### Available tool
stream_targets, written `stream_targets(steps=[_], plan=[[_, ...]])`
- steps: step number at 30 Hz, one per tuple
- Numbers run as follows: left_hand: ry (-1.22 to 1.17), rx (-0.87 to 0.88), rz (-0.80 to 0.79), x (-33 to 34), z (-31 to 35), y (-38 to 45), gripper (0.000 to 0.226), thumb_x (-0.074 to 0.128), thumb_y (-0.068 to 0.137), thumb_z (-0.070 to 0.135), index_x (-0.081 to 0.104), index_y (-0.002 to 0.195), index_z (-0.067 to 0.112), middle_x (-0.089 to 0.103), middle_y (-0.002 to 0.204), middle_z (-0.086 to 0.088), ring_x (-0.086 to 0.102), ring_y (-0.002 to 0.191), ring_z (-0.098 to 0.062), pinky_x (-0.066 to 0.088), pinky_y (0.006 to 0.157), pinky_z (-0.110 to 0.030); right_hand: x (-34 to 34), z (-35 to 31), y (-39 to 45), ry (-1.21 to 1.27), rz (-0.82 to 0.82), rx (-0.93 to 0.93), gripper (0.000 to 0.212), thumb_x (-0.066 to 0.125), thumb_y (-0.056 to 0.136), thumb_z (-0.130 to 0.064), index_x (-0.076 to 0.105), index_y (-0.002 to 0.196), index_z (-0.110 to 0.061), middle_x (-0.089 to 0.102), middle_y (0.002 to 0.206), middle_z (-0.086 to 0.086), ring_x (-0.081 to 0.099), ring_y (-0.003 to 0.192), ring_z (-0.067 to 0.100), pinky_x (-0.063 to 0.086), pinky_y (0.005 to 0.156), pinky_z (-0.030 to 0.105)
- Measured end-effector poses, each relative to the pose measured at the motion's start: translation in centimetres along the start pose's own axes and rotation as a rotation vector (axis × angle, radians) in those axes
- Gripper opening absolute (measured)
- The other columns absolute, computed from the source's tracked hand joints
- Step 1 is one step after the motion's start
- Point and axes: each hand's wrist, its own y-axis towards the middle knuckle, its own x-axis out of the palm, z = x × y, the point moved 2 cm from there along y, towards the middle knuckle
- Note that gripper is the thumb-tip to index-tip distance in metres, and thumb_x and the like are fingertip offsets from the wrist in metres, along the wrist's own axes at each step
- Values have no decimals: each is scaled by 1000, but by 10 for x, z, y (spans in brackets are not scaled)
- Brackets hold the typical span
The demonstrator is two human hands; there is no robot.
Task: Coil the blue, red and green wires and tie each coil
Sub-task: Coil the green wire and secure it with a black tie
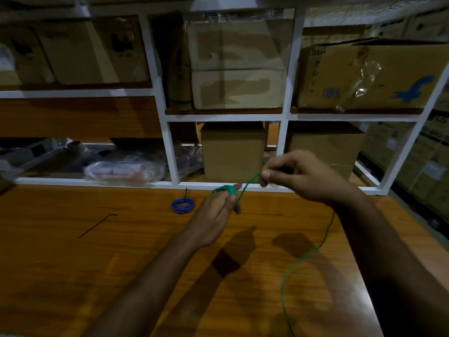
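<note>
Head view: the step in hand is judged to be the coiling of the thin green wire [301, 257]. The left hand [213, 215], at centre frame, is extended with fingers held together, and a small bundle of green turns is seen wrapped around the fingertips [230, 190]. The right hand [298, 176], right of centre, is pinched shut on the green wire between thumb and forefinger, just beside the bundle; a short taut run joins the two. The loose remainder is seen trailing from under the right wrist across the brown wooden table [97, 276] to the lower edge of the frame, so a good length appears uncoiled. A small blue wire coil [182, 205] lies left of the left hand, with a dark tie seemingly standing at its upper edge; it is judged already finished. A thin dark reddish strand [97, 226], possibly the red wire or a tie, lies at left of the table; which cannot be told. The next move calls for further turns to be laid over the fingers under steady tension, slack being fed through the pinch.
</note>
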Motion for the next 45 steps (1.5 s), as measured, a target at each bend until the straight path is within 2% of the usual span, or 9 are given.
stream_targets(steps=[3,9,12,14,23,28,33,41,45], plan=[[-218,61,-104,4,24,-8,57,26,100,58,62,81,17,69,111,3,64,96,-4,49,95,-47,0,14,14,82,164,-2,19,55,97,-31,72,90,-25,69,86,-4,65,88,23,54,79,55],[-1151,2,-189,-15,64,-4,51,31,100,42,45,65,9,53,111,-47,47,37,-6,49,100,-40,45,44,23,302,175,115,27,48,101,-34,68,86,-24,60,80,-1,55,73,17,44,65,33],[-1583,-76,-40,-27,53,7,53,32,101,44,52,65,12,63,108,-38,73,88,-24,50,101,-38,82,44,18,380,67,209,37,40,104,-36,65,89,-13,51,63,-7,45,55,2,36,52,20],[-1669,-92,95,-35,49,16,52,30,102,43,54,68,11,64,118,-32,62,119,-31,44,108,-40,103,40,15,423,2,203,43,36,106,-32,63,92,-2,47,56,-7,41,47,0,33,47,16],[-744,-186,297,-47,-6,34,71,13,97,60,47,137,11,54,143,-3,37,141,-14,16,122,-45,97,6,-1,92,-294,130,32,41,105,-29,64,84,-21,51,62,-9,47,53,0,36,55,21],[-226,-186,166,-30,-14,21,53,5,88,74,49,114,59,43,147,-1,38,136,-14,26,117,-46,55,-18,-5,-101,-243,100,31,44,102,-35,65,82,-25,59,74,-5,57,71,9,47,66,29],[32,-172,-37,-15,9,8,79,-3,85,73,48,117,21,47,119,-2,48,110,-11,38,100,-38,23,-21,3,-153,-41,67,28,48,101,-32,67,82,-23,63,78,2,58,74,15,49,69,38],[-126,-36,-250,5,44,-13,82,5,81,84,54,103,23,58,103,-5,57,83,-14,44,95,-46,11,15,26,66,157,39,28,54,97,-36,71,78,-24,66,80,6,63,81,28,53,77,54],[-485,39,-325,2,55,-10,84,17,86,79,51,99,3,66,100,4,51,65,-18,44,100,-41,26,27,28,253,137,76,32,51,101,-33,67,78,-17,58,71,0,53,67,10,43,61,27]])
